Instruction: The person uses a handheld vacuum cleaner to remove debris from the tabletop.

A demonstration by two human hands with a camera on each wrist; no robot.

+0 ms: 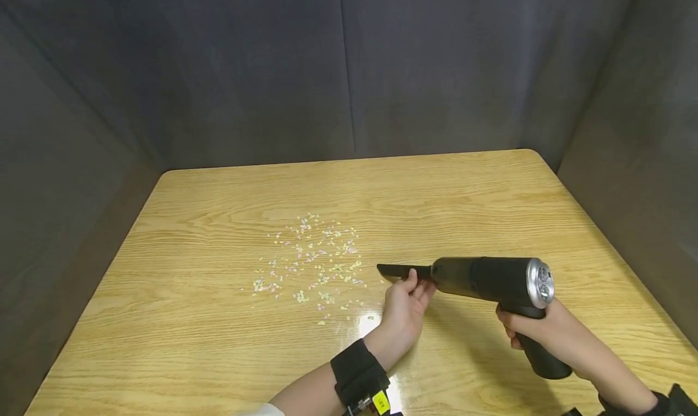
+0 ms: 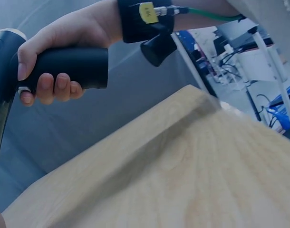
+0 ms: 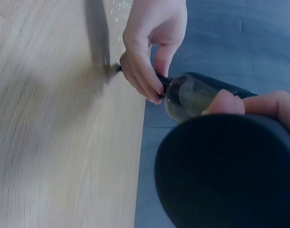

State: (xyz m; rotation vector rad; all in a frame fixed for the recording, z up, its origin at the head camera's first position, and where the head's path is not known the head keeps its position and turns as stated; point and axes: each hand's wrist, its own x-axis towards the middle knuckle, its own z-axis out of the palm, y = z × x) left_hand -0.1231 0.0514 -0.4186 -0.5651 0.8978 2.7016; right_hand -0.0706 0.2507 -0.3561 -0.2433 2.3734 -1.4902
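Observation:
A black handheld vacuum cleaner [image 1: 504, 278] with a silver end cap is held above the table, its flat nozzle [image 1: 402, 271] pointing left. My right hand [image 1: 537, 328] grips its handle; in the left wrist view the right hand's fingers [image 2: 62, 87] wrap round that handle. My left hand [image 1: 406, 310] pinches the nozzle near its base, thumb on the near side, as the right wrist view also shows with the left hand [image 3: 152, 47] beside the clear dust cup [image 3: 190, 97]. Small paper bits [image 1: 322, 264], yellow, pink and white, lie scattered left of the nozzle tip.
The wooden table [image 1: 191, 343] has rounded far corners. Dark grey cloth panels [image 1: 262, 71] stand behind it and along both sides. Beyond the table, the left wrist view shows a white frame [image 2: 273, 66] and cables.

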